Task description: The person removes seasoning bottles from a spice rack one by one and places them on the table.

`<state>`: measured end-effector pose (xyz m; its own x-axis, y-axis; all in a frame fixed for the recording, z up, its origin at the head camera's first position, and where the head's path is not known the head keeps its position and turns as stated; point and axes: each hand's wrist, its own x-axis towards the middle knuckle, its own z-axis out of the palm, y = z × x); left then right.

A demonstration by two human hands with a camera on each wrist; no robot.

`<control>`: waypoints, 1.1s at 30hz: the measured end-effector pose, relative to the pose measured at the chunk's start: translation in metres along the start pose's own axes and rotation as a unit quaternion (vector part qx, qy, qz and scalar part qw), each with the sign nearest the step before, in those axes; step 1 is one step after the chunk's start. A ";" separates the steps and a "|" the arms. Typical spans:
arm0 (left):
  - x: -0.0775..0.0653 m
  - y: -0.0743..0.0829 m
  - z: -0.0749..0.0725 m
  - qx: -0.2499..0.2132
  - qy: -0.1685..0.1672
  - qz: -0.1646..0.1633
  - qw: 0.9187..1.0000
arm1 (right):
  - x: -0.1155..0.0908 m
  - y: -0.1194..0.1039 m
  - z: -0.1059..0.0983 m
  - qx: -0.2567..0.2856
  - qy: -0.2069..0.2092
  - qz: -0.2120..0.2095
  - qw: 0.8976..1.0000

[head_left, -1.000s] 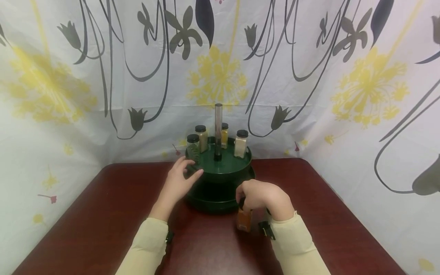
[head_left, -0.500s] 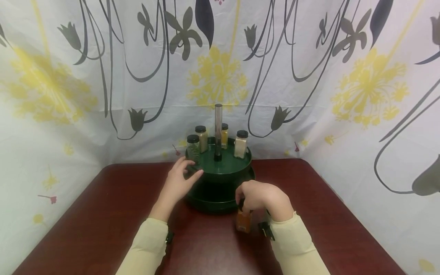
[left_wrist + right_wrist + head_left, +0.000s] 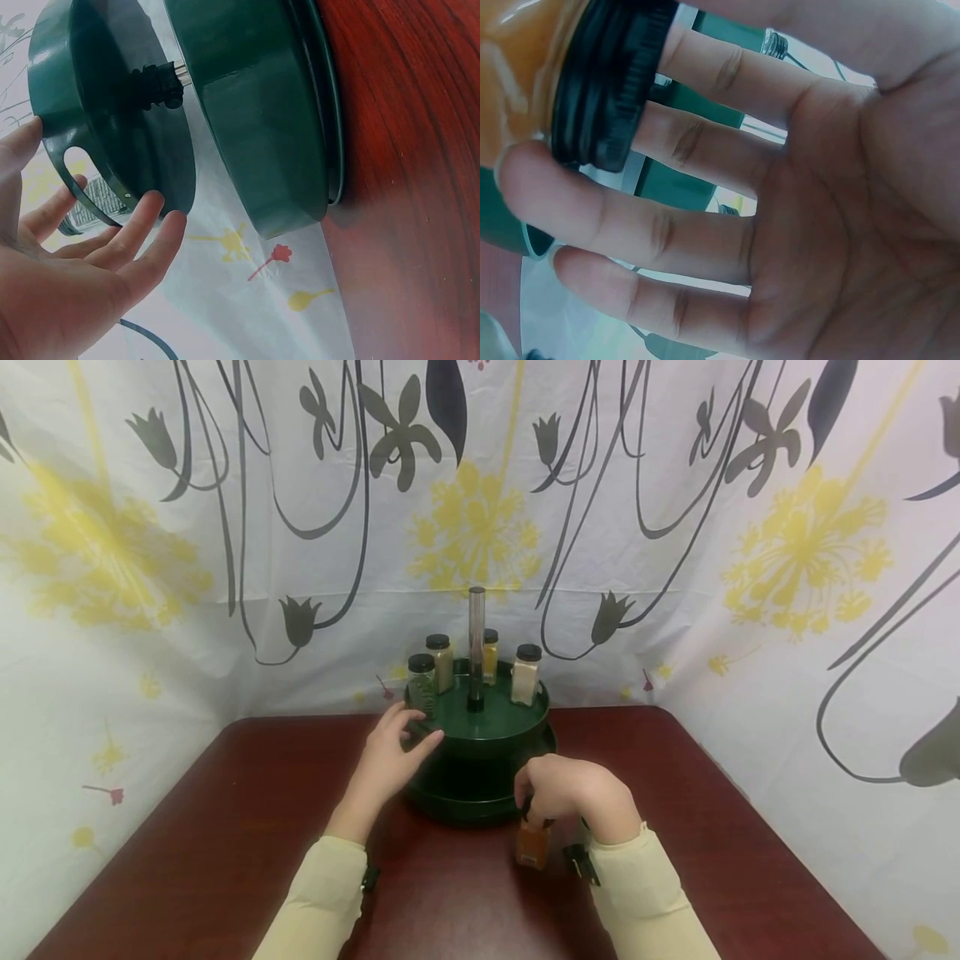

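Note:
My right hand [image 3: 573, 789] grips an orange spice jar [image 3: 532, 847] by its black screw lid [image 3: 615, 82], fingers reaching down over it from above. The jar is upright at the table's front right of centre; whether its base touches the table I cannot tell. On the left, my left hand [image 3: 390, 756] rests with spread, slightly bent fingers against the upper tray [image 3: 56, 82] of a green two-tier turntable [image 3: 480, 806]. Its thumb touches the tray's outer wall near a slotted handle, other fingers by the underside. A jar of green herbs [image 3: 422, 689] stands just beyond those fingertips.
On the upper tray stand a tan spice jar [image 3: 442, 668], a yellow one [image 3: 490, 660] and a cream one [image 3: 525, 677], around a central post [image 3: 476, 652]. The red-brown table [image 3: 225, 827] backs onto a flowered curtain [image 3: 337, 568]. A pale object [image 3: 491, 337] shows partly in the right wrist view.

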<state>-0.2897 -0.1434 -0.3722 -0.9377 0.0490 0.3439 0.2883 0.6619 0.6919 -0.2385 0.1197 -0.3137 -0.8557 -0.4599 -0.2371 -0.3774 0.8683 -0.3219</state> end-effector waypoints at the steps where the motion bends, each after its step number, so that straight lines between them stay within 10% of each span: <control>1: 0.000 0.000 0.000 0.001 -0.001 0.000 1.000 | 0.000 0.000 0.000 -0.001 0.000 0.000 1.000; 33: 0.000 -0.003 0.001 0.008 -0.007 0.006 1.000 | 0.003 -0.001 0.003 -0.013 0.009 0.000 1.000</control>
<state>-0.2910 -0.1443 -0.3747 -0.9369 0.0670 0.3432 0.2965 0.6726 0.6780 -0.2399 0.1171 -0.3171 -0.8618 -0.4570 -0.2202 -0.3867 0.8728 -0.2979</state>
